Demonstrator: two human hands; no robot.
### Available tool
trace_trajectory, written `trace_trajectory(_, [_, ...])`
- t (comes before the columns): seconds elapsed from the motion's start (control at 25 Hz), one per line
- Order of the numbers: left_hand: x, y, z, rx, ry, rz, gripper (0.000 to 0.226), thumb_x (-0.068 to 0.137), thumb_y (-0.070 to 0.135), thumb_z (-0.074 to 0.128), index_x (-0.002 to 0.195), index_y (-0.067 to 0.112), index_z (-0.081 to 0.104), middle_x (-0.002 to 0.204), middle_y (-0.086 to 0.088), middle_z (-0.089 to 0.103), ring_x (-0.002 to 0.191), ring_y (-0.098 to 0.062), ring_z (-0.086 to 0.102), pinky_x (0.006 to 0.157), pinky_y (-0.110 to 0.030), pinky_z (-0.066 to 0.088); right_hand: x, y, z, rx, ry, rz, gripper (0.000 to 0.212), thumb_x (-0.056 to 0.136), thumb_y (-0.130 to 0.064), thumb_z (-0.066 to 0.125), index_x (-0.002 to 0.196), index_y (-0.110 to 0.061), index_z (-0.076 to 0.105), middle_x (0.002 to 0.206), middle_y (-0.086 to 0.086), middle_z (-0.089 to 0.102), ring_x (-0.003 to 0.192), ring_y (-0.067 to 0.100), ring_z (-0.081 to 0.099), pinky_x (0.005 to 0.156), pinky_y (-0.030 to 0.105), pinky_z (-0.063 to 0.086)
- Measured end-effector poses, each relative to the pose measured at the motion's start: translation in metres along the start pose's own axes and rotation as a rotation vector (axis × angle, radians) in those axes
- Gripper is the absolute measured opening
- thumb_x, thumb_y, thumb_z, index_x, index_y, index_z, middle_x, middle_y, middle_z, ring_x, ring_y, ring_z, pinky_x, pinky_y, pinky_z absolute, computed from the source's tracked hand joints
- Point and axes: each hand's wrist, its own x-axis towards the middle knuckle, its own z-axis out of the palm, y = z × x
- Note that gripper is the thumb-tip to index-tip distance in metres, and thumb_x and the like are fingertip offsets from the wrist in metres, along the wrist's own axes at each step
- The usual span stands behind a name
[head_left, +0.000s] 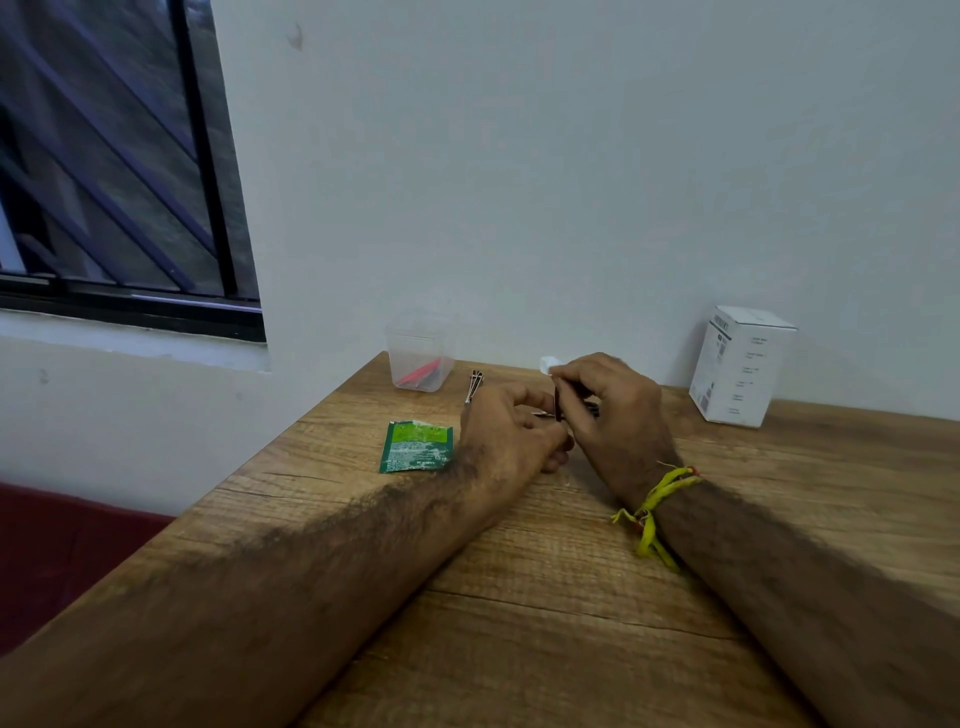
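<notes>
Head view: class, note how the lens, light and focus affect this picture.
Head view: the wide-angle lens tilts the window frame; light is dim and flat, the foreground dark; print on the white box is too soft to read; the thin dark stick between the left hand and right hand is blurred.

The brown wooden table (545, 597) lies bare between the 2 forearms and from the right hand (608, 410) to the white cardboard box (737, 366). The left hand (511, 431) and right hand, close together at a thin dark stick (557, 405), block the middle. Left of them sit a flat green foil sachet (415, 447), slim metal clips (474, 384) and a clear plastic cup (420, 353). The pale wall (571, 182) closes the far side.
</notes>
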Motion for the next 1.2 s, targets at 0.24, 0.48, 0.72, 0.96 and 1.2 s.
trace_trajectory(0.24, [-0.0008, 0.0023, 0.0023, 0.014, -0.028, -0.003, 0.02, 0.081, -0.006, 0.074, 0.098, 0.003, 0.068, 0.076, -0.018, 0.075, 0.059, -0.022, 0.071, 0.055, -0.026, 0.057, 0.0025, -0.0009, -0.0025, -0.016, 0.056, -0.002, 0.008, 0.087, 0.001, 0.068, 0.092, -0.002, 0.074, 0.083, 0.008, 0.069, 0.077, 0.016, 0.062, 0.073, 0.019, 0.049])
trace_trajectory(0.48, [0.0001, 0.002, 0.0021, -0.028, 0.001, -0.04, 0.021, 0.082, -0.006, 0.071, 0.101, 0.003, 0.068, 0.077, -0.015, 0.076, 0.062, -0.022, 0.072, 0.056, -0.027, 0.059, 0.0009, -0.0006, -0.0027, -0.046, 0.143, -0.021, 0.009, 0.087, -0.001, 0.066, 0.091, 0.0, 0.074, 0.084, 0.009, 0.069, 0.077, 0.017, 0.062, 0.074, 0.023, 0.049])
trace_trajectory(0.72, [0.0027, -0.0008, 0.0013, -0.05, 0.024, -0.018, 0.015, 0.083, -0.007, 0.069, 0.091, 0.006, 0.07, 0.07, -0.013, 0.073, 0.056, -0.019, 0.068, 0.054, -0.025, 0.057, -0.001, 0.004, 0.0027, -0.022, -0.055, -0.048, 0.009, 0.088, -0.001, 0.067, 0.095, -0.004, 0.073, 0.085, 0.007, 0.067, 0.08, 0.02, 0.063, 0.074, 0.037, 0.052])
trace_trajectory(0.96, [0.0068, -0.002, -0.0013, -0.039, 0.079, 0.012, 0.016, 0.081, -0.008, 0.069, 0.089, 0.006, 0.07, 0.065, -0.01, 0.071, 0.059, -0.021, 0.07, 0.058, -0.029, 0.059, -0.0002, 0.0015, 0.0025, -0.008, -0.07, -0.047, 0.01, 0.088, -0.003, 0.067, 0.095, -0.004, 0.073, 0.087, 0.007, 0.068, 0.082, 0.02, 0.065, 0.076, 0.036, 0.052])
trace_trajectory(1.2, [0.0085, -0.0057, -0.0014, -0.013, 0.084, 0.049, 0.017, 0.079, -0.009, 0.068, 0.083, 0.008, 0.07, 0.051, 0.003, 0.063, 0.056, -0.018, 0.067, 0.061, -0.031, 0.058, -0.002, -0.0003, 0.0007, 0.002, -0.066, -0.046, 0.009, 0.086, 0.0, 0.069, 0.093, -0.004, 0.074, 0.085, 0.006, 0.069, 0.08, 0.018, 0.065, 0.075, 0.033, 0.052])
